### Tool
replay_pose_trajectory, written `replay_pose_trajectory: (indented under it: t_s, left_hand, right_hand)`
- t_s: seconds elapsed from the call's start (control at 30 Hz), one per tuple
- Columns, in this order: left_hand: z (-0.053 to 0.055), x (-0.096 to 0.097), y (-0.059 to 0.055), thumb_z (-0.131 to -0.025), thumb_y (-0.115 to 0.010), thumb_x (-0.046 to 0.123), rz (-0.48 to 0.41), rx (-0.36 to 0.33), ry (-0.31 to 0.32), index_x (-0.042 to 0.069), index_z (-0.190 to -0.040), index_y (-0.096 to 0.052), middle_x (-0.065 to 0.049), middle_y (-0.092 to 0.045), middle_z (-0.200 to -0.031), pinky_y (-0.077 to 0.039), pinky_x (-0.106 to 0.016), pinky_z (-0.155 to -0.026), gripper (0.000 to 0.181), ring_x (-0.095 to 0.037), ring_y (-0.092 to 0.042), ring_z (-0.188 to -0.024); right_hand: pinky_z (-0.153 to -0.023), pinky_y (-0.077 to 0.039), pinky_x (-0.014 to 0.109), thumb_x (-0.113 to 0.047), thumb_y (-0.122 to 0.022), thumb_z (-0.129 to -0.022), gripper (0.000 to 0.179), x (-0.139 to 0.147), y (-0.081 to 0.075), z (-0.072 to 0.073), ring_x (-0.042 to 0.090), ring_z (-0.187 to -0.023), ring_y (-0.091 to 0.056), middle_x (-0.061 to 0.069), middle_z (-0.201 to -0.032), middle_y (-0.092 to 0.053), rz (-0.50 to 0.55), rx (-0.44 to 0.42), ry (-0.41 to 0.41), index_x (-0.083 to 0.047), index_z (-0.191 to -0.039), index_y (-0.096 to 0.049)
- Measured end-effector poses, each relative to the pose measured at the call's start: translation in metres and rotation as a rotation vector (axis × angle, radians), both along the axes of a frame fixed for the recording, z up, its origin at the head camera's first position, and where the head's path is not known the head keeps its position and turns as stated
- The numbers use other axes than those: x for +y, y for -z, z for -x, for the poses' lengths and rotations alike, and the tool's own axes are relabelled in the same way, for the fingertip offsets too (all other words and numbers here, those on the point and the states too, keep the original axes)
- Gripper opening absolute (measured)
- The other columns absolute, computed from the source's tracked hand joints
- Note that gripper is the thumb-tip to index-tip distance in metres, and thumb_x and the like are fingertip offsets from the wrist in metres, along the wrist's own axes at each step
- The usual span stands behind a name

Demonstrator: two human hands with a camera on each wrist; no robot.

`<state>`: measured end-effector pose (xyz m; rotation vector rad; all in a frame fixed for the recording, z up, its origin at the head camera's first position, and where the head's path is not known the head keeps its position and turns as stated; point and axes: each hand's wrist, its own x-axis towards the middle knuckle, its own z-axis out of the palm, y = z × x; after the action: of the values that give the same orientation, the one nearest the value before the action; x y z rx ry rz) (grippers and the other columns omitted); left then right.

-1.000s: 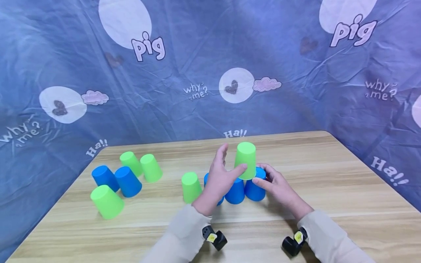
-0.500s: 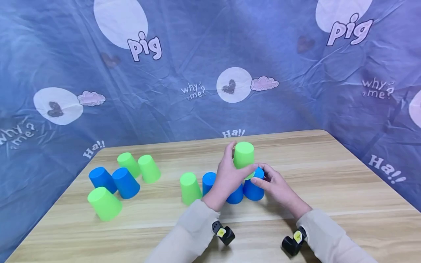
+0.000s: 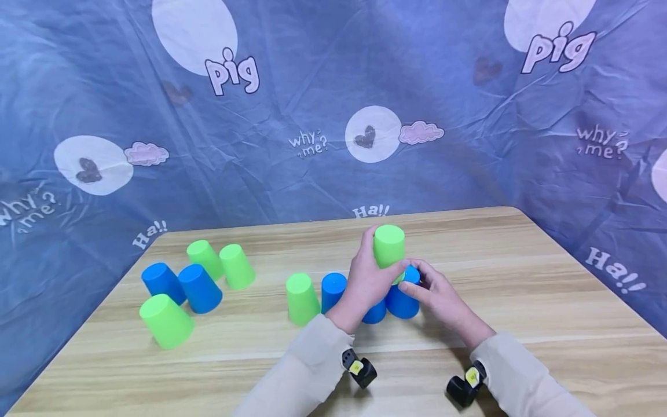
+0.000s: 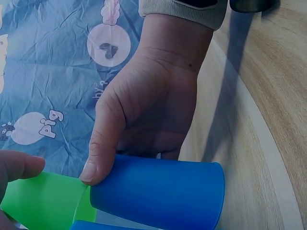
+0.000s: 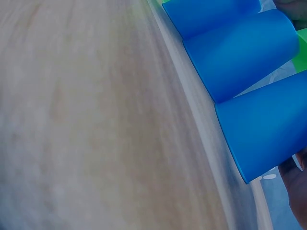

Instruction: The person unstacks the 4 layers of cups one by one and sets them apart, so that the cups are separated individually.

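Observation:
My left hand curls its fingers and thumb round an upside-down green cup. This cup sits at the top of the middle blue cup and right blue cup. With thumb and fingers, my right hand holds the right blue cup near its top. In the left wrist view, the right thumb lies on the edge of that blue cup, close to the green cup's rim. A left blue cup is partly behind my left forearm. In the right wrist view, three blue cups stand in a row.
One green cup stands just left of the blue row. Farther left are several upside-down cups, among them a blue cup and a near green cup. A printed blue curtain hangs behind the wooden table.
A second ago my left fingers were spread beside the green cup; now they wrap round it, with the hand farther right. The right hand and the blue cups have hardly moved.

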<state>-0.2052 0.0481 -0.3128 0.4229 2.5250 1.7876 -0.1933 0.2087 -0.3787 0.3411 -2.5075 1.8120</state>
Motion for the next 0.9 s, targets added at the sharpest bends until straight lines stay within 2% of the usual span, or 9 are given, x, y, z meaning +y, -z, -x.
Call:
replay_pose_trajectory:
  t_s: [0.53,0.9]
  left_hand:
    - [0.000,-0.005,-0.001,-0.081,-0.072,0.028,-0.029,0.032,0.007,0.032,-0.138,-0.033,-0.002,-0.057,-0.116,-0.048,-0.044,-0.084,0.069,-0.020,-0.056,-0.098]
    - [-0.004,-0.022,-0.008,-0.080,-0.072,0.030,-0.021,0.092,0.017,0.036,-0.138,-0.034,-0.002,-0.058,-0.117,-0.048,-0.042,-0.083,0.069,-0.020,-0.057,-0.100]
  right_hand:
    - [-0.099,-0.037,0.056,-0.024,-0.054,-0.093,0.047,0.000,0.000,-0.001,0.038,-0.119,-0.045,0.020,-0.129,-0.047,-0.014,0.000,0.001,-0.001,-0.132,-0.039]
    - [-0.099,-0.037,0.055,-0.026,-0.054,-0.094,0.049,-0.001,-0.001,-0.002,0.037,-0.120,-0.046,0.020,-0.130,-0.046,-0.001,-0.028,0.008,-0.002,-0.133,-0.038]
